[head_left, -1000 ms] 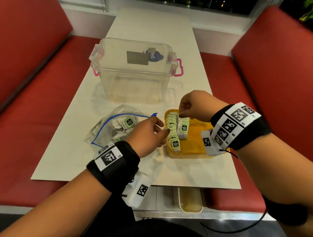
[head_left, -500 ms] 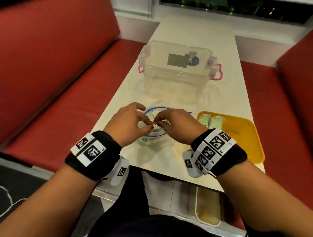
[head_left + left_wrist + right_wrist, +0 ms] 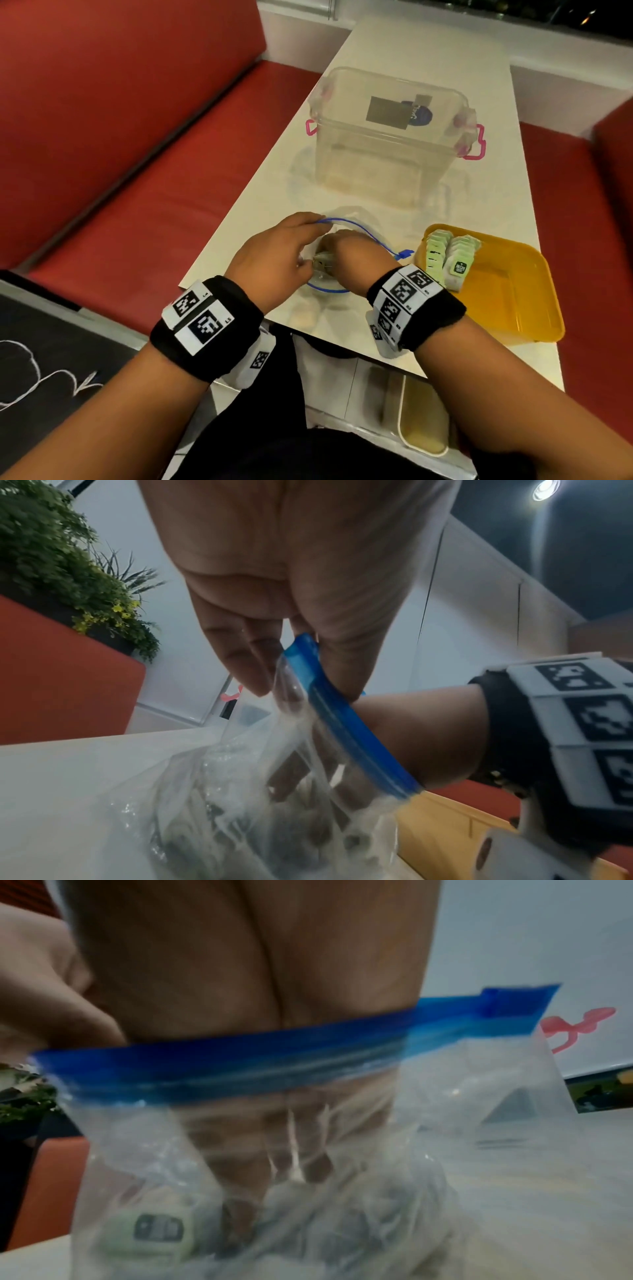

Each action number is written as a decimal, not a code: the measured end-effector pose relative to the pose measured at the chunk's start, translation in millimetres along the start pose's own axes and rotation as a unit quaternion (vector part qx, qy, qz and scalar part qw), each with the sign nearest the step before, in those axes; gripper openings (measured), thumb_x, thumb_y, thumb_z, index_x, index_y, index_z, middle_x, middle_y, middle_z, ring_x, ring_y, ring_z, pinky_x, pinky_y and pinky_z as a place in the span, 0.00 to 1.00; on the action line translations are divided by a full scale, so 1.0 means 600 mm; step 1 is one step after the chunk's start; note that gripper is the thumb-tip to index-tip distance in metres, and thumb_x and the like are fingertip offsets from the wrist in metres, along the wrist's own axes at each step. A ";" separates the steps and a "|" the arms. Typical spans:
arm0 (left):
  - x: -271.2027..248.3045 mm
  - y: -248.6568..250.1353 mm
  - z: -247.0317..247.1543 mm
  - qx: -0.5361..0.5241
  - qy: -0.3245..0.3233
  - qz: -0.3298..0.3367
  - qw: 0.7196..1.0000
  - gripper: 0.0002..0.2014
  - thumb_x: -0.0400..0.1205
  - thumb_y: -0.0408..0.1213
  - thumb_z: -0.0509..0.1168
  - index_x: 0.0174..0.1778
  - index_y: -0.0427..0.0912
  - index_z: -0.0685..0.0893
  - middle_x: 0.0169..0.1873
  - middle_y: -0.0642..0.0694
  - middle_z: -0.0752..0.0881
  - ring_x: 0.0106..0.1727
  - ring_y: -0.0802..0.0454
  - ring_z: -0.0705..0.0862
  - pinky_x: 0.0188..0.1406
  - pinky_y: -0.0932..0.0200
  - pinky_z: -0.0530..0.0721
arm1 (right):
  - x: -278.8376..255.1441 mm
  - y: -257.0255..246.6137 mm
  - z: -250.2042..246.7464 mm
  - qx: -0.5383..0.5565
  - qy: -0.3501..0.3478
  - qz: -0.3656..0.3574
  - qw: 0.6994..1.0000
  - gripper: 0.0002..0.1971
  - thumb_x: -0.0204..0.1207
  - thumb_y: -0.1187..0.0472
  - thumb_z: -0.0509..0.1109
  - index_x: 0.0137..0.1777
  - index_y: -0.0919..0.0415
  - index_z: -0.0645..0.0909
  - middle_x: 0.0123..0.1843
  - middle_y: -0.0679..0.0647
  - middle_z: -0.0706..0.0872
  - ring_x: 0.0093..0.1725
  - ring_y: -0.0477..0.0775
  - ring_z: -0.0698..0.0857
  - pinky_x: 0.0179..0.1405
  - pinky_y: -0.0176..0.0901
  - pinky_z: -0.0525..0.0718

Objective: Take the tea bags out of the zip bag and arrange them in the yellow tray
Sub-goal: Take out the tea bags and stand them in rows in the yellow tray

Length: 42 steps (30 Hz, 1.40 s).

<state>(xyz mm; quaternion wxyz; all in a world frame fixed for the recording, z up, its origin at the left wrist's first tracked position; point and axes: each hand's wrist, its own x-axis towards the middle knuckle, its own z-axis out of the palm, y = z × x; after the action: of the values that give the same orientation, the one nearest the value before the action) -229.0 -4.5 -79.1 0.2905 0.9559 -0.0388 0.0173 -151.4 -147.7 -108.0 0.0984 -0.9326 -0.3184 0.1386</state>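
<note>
The clear zip bag (image 3: 363,228) with a blue zip rim stands on the white table (image 3: 428,44), its mouth held open. My left hand (image 3: 301,246) pinches the rim (image 3: 308,664) between thumb and fingers. My right hand (image 3: 349,253) reaches down inside the bag, and its fingers (image 3: 274,1164) show through the plastic among the tea bags (image 3: 154,1231). Blur and plastic hide whether they grip one. The yellow tray (image 3: 513,308) sits to the right with two rows of pale green tea bags (image 3: 452,260) at its left end.
A clear plastic box (image 3: 387,137) with pink latches stands behind the bag at mid-table. Red bench seats (image 3: 137,171) flank the table on both sides. The near table edge lies just under my wrists.
My right hand left the tray, crossed to the zip bag and went down inside it. My left hand took hold of the bag's rim. The head view has swung right.
</note>
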 end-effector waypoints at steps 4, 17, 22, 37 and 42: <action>0.001 0.000 0.000 0.002 0.001 -0.002 1.000 0.30 0.74 0.31 0.65 0.72 0.59 0.77 0.72 0.66 0.71 0.36 0.62 0.78 0.41 0.66 0.73 | 0.007 0.006 0.013 -0.023 -0.004 0.031 0.999 0.11 0.79 0.61 0.64 0.60 0.59 0.80 0.54 0.56 0.84 0.51 0.59 0.84 0.48 0.46 0.81; -0.003 0.002 0.005 -0.003 0.018 0.002 1.000 0.29 0.74 0.31 0.67 0.72 0.57 0.77 0.71 0.66 0.72 0.37 0.63 0.76 0.41 0.68 0.71 | -0.017 0.000 0.008 -0.062 0.029 0.044 0.997 0.06 0.78 0.63 0.64 0.53 0.60 0.80 0.39 0.54 0.82 0.40 0.58 0.82 0.34 0.45 0.77; 0.001 0.004 0.006 -0.005 0.029 0.000 1.000 0.30 0.75 0.31 0.66 0.74 0.55 0.76 0.72 0.64 0.72 0.38 0.63 0.76 0.42 0.68 0.72 | -0.037 -0.006 -0.016 -0.042 0.072 0.021 0.996 0.07 0.76 0.66 0.64 0.53 0.59 0.77 0.38 0.55 0.82 0.39 0.60 0.83 0.31 0.45 0.74; 0.010 0.036 0.011 -0.043 0.150 0.024 0.987 0.13 0.87 0.39 0.54 0.61 0.45 0.82 0.78 0.46 0.68 0.77 0.47 0.67 0.71 0.60 0.63 | -0.129 0.037 -0.100 0.317 0.141 0.084 0.934 0.09 0.64 0.56 0.81 0.42 0.54 0.86 0.38 0.51 0.88 0.36 0.49 0.85 0.40 0.43 0.84; 0.028 0.071 0.010 -0.170 0.212 0.074 0.960 0.22 0.87 0.50 0.50 0.64 0.39 0.79 0.65 0.49 0.78 0.69 0.57 0.74 0.69 0.58 0.72 | -0.161 0.049 -0.121 0.511 0.156 0.071 0.843 0.05 0.71 0.69 0.76 0.44 0.63 0.84 0.41 0.63 0.90 0.39 0.62 0.89 0.44 0.55 0.89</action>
<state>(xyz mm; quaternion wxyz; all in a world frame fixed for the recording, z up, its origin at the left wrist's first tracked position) -216.0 -44.3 -59.7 0.4479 0.8615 -0.0494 0.2339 -184.5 -237.6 -28.5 0.5991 -0.7797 -0.1162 0.1404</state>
